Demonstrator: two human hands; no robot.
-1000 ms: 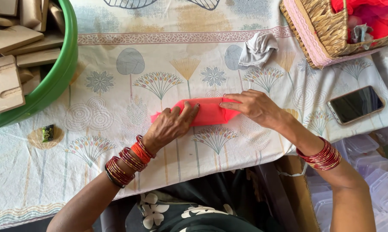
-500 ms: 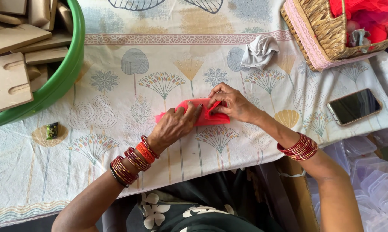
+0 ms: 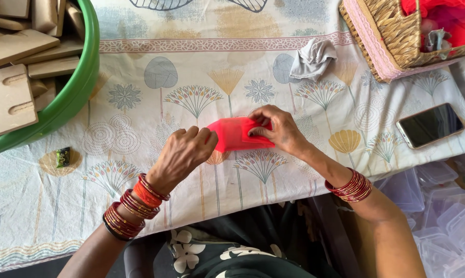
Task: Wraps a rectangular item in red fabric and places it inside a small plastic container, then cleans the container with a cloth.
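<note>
A small red cloth [image 3: 237, 135] lies folded near the middle of the tabletop [image 3: 139, 108], which is covered with a pale sheet printed with trees and flowers. The left hand [image 3: 183, 154] has its fingers curled and pinches the left edge of the red cloth. The right hand [image 3: 276, 128] has its fingers bent and presses down on the right side of the cloth, holding its top edge. Both wrists wear red bangles [image 3: 134, 206]. At the far left stands a big green tub [image 3: 73, 98] full of flat brown cardboard pieces [image 3: 8, 98] with notches cut in their edges. Just below the tub, on the sheet, lies a tiny green and black wrapper [image 3: 63, 156]. A crumpled grey cloth [image 3: 312, 59] sits beyond the right hand. At the top right is a woven basket [image 3: 392, 31] with a pink trim, and red cloth is inside it. A dark phone [image 3: 430, 125] lies flat on the right side of the tabletop, well apart from the hands. Clear plastic boxes [image 3: 443, 216] lie below the tabletop edge at the bottom right.
</note>
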